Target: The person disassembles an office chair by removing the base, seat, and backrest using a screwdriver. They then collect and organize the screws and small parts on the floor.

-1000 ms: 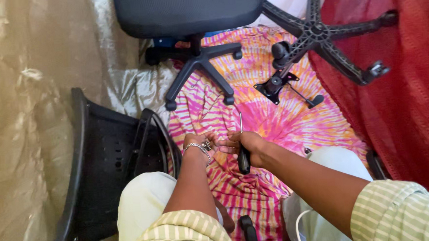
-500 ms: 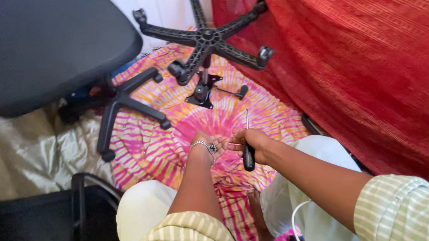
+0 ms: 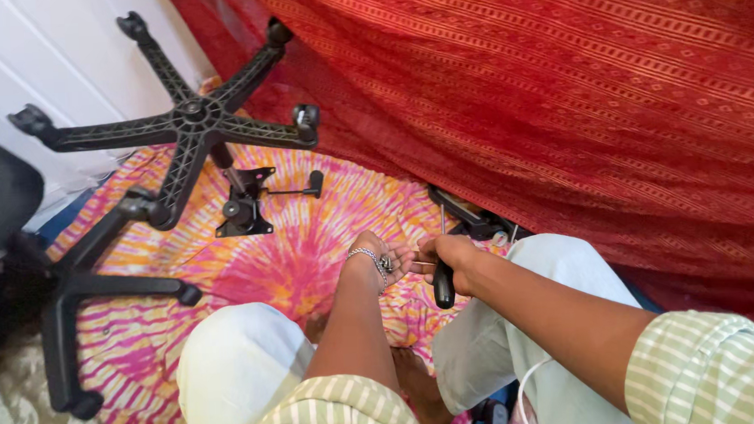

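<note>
My right hand (image 3: pixel 451 254) grips a screwdriver (image 3: pixel 443 279) by its black handle, with the thin metal shaft pointing up and away. My left hand (image 3: pixel 385 256), with a chain bracelet at the wrist, is cupped palm-up beside it and holds some small metal parts in the palm. The fingertips of both hands nearly meet. Both hands hover above a pink and orange tie-dye cloth (image 3: pixel 309 233), between my knees in pale trousers.
An upturned black star-shaped chair base (image 3: pixel 185 126) with casters lies at the top left, and a black chair mechanism (image 3: pixel 247 201) sits below it. A second chair's base (image 3: pixel 80 288) and seat stand at the left. A red patterned fabric (image 3: pixel 560 90) fills the right side.
The view has swung to the right: the office chair slid out to the left and the red fabric now fills the right. My hands keep the same pose, holding the screwdriver and small parts.
</note>
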